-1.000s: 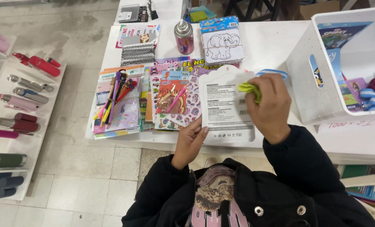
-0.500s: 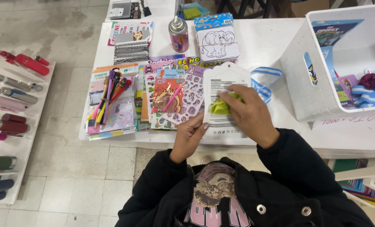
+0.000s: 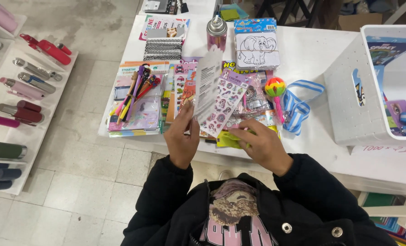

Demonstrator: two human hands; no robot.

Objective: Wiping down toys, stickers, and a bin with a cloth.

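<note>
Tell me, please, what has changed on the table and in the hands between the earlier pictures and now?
The white printed card, earlier flat under the right hand, now stands on edge, held up by the left hand. The right hand has drawn back to the table edge, resting on the yellow-green soft item. The sticker sheets it covered now show. The elephant colouring pack and white basket stayed put.

We see the white basket (image 3: 348, 91) cut off at the right edge, the yellow-green item (image 3: 232, 140) mostly hidden under our right hand (image 3: 262, 146), the card (image 3: 207, 86) too blurred to tell.
</note>
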